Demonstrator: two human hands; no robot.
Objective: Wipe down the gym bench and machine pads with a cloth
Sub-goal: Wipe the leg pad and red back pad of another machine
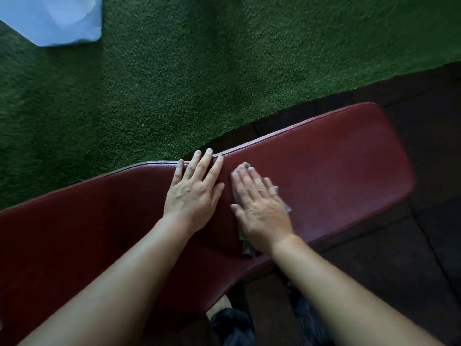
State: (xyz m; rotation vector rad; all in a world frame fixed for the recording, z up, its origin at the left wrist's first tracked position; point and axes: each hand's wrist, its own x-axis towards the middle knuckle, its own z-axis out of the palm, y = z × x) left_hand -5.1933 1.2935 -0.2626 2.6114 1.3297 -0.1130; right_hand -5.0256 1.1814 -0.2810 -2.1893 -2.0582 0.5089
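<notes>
My right hand [262,208] lies flat, fingers straight, pressing the cloth [244,167] onto the red bench [336,171]. My left hand [194,193] rests flat just beside it, fingertips at the far edge.

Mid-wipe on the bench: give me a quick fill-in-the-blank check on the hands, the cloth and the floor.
1. The right hand presses the grey cloth flat, its fingers ____ rather than curled.
2. The left hand rests bare on the bench pad, fingertips at its ____ edge.
3. Beyond that edge the floor is ____ turf.
4. The cloth lies to the ____ of the left hand.
Missing words: straight; far; green; right.
</notes>
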